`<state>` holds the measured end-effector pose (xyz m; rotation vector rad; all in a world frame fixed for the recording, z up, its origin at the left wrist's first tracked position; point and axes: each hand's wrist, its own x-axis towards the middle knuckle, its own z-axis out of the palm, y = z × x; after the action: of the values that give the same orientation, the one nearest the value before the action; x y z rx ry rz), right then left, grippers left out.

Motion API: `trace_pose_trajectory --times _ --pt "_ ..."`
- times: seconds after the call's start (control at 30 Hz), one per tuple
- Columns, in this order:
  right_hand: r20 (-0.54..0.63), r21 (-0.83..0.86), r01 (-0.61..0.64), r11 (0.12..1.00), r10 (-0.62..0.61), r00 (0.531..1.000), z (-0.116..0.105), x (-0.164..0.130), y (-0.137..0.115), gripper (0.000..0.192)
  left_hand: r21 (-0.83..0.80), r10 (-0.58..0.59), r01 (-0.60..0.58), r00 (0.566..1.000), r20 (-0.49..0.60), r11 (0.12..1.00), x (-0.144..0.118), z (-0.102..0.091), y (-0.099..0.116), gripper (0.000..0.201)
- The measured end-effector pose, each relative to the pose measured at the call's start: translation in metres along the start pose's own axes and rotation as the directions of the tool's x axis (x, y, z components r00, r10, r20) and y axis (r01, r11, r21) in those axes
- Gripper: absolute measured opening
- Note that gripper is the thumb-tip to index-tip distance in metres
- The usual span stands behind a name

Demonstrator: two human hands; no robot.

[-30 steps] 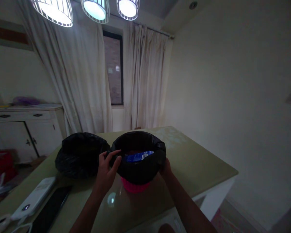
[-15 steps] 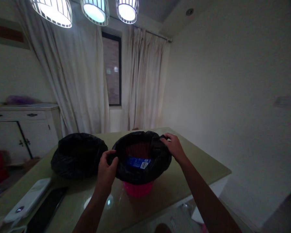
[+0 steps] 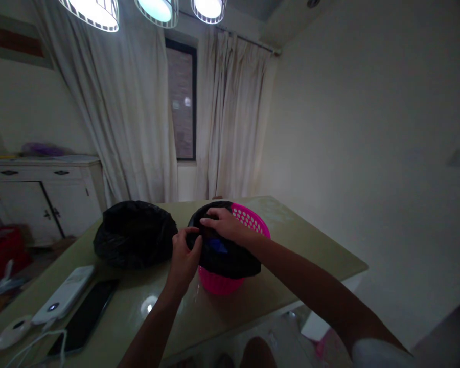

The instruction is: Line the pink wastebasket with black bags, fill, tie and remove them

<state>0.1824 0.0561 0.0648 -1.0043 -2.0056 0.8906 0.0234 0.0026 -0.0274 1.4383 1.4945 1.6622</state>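
Observation:
A pink plastic basket [image 3: 220, 283] with a perforated rim stands on the table before me. A black plastic bag [image 3: 230, 263] lines it and folds over its near and left rim, while the right rear rim is bare. My left hand [image 3: 187, 250] pinches the bag at the left rim, thumb and fingers closed on it. Reaching across the opening, my right hand [image 3: 224, 225] is closed on the bag's edge near the left hand; its fingertips are partly hidden. Inside, part of a blue package [image 3: 217, 246] shows below the right hand.
Left of the basket sits another container covered with a black bag [image 3: 136, 240]. A white power bank [image 3: 65, 294], a dark phone [image 3: 86, 317], a white cable [image 3: 63, 340] and a rounded white device [image 3: 13, 332] lie on the greenish table [image 3: 310, 250]. A wall rises at right.
My right hand has moved left across the opening, and the bag has come off the right rim, baring pink plastic. My left hand stays at the left rim. The view has shifted slightly.

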Motion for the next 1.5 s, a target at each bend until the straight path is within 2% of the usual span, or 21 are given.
trace_pose_trajectory --times 0.1,0.2,0.33,0.43,0.5,0.57,0.63,0.7,0.77,0.8,0.83,0.9,0.97,1.03,1.1,1.17,1.2,1.23,1.3,1.4,1.5 --pt "-0.06 0.279 0.142 0.95 -0.13 0.99 0.002 0.011 -0.023 0.032 -0.08 -0.049 0.055 0.996 0.069 0.995 0.003 -0.007 -0.008 0.051" --pt "-0.279 0.442 0.224 0.869 -0.104 0.955 -0.033 0.018 -0.046 0.045 -0.181 -0.152 0.165 0.985 0.085 0.969 0.007 -0.024 -0.019 0.061" --pt "-0.624 0.37 0.391 0.843 -0.085 0.777 -0.099 0.012 -0.047 0.042 -0.212 -0.114 0.11 0.993 -0.007 0.971 0.017 -0.056 -0.02 0.057" --pt "-0.697 0.21 0.23 0.95 -0.019 0.716 -0.144 -0.006 -0.027 0.028 -0.23 -0.015 -0.029 0.982 -0.187 0.973 0.033 -0.079 0.001 0.046" --pt "-0.681 0.151 0.08 0.985 0.045 0.731 -0.169 -0.02 -0.015 0.021 -0.267 0.038 -0.123 0.952 -0.304 0.956 0.044 -0.091 0.025 0.041" --pt "-0.683 0.035 -0.066 0.997 0.072 0.727 -0.184 -0.034 -0.012 0.019 -0.3 0.109 -0.218 0.934 -0.341 0.929 0.054 -0.097 0.053 0.039" --pt "-0.712 -0.204 -0.124 0.971 -0.06 0.7 -0.181 -0.047 -0.02 0.022 -0.335 0.213 -0.295 0.942 -0.26 0.895 0.057 -0.093 0.083 0.043" --pt "-0.599 -0.45 -0.009 0.893 -0.295 0.744 -0.154 -0.058 -0.038 0.055 -0.347 0.324 -0.338 0.941 -0.102 0.874 0.052 -0.08 0.112 0.044" --pt "-0.227 -0.482 0.254 0.839 -0.399 0.888 -0.111 -0.062 -0.056 0.092 -0.338 0.436 -0.395 0.898 0.054 0.854 0.041 -0.064 0.136 0.039" --pt "-0.068 -0.468 0.326 0.822 -0.401 0.914 -0.089 -0.061 -0.062 0.102 -0.324 0.492 -0.434 0.862 0.124 0.841 0.035 -0.057 0.146 0.038" --pt "0.067 -0.45 0.377 0.81 -0.39 0.918 -0.069 -0.058 -0.065 0.099 -0.294 0.543 -0.482 0.819 0.184 0.825 0.03 -0.053 0.152 0.037" --pt "0.217 -0.409 0.417 0.811 -0.358 0.908 -0.042 -0.046 -0.064 0.062 -0.198 0.613 -0.58 0.75 0.247 0.79 0.026 -0.055 0.156 0.039" --pt "0.186 -0.393 0.355 0.848 -0.304 0.934 -0.035 -0.03 -0.055 0.026 -0.085 0.64 -0.635 0.753 0.156 0.768 0.033 -0.069 0.146 0.042" --pt "0.085 -0.383 0.286 0.878 -0.275 0.958 -0.038 -0.017 -0.044 0.014 -0.051 0.604 -0.608 0.794 -0.074 0.793 0.047 -0.087 0.126 0.047" --pt "0.016 -0.38 0.282 0.881 -0.299 0.954 -0.039 -0.007 -0.038 0.01 -0.145 0.515 -0.536 0.842 -0.157 0.832 0.058 -0.094 0.104 0.068" --pt "0.042 -0.39 0.35 0.852 -0.363 0.931 -0.031 -0.001 -0.038 0.007 -0.259 0.435 -0.407 0.899 0.06 0.876 0.06 -0.085 0.088 0.088" --pt "0.086 -0.401 0.399 0.825 -0.4 0.913 -0.026 0.001 -0.04 0.007 -0.292 0.391 -0.327 0.9 0.193 0.898 0.058 -0.075 0.084 0.091" --pt "0.142 -0.416 0.446 0.793 -0.427 0.893 -0.021 0.002 -0.041 0.01 -0.319 0.355 -0.259 0.888 0.293 0.912 0.055 -0.064 0.081 0.086" --pt "0.259 -0.45 0.478 0.754 -0.402 0.878 -0.019 0.004 -0.041 0.027 -0.437 0.289 -0.12 0.893 0.344 0.891 0.047 -0.041 0.08 0.063" --pt "0.294 -0.609 0.261 0.749 -0.092 0.951 -0.049 0.003 -0.029 0.058 -0.669 0.099 0.143 0.946 0.309 0.729 0.044 -0.024 0.079 0.054" --pt "0.084 -0.855 -0.03 0.518 0.195 0.977 -0.108 -0.002 -0.007 0.046 -0.719 0.051 0.227 0.938 0.343 0.656 0.05 -0.026 0.073 0.053"
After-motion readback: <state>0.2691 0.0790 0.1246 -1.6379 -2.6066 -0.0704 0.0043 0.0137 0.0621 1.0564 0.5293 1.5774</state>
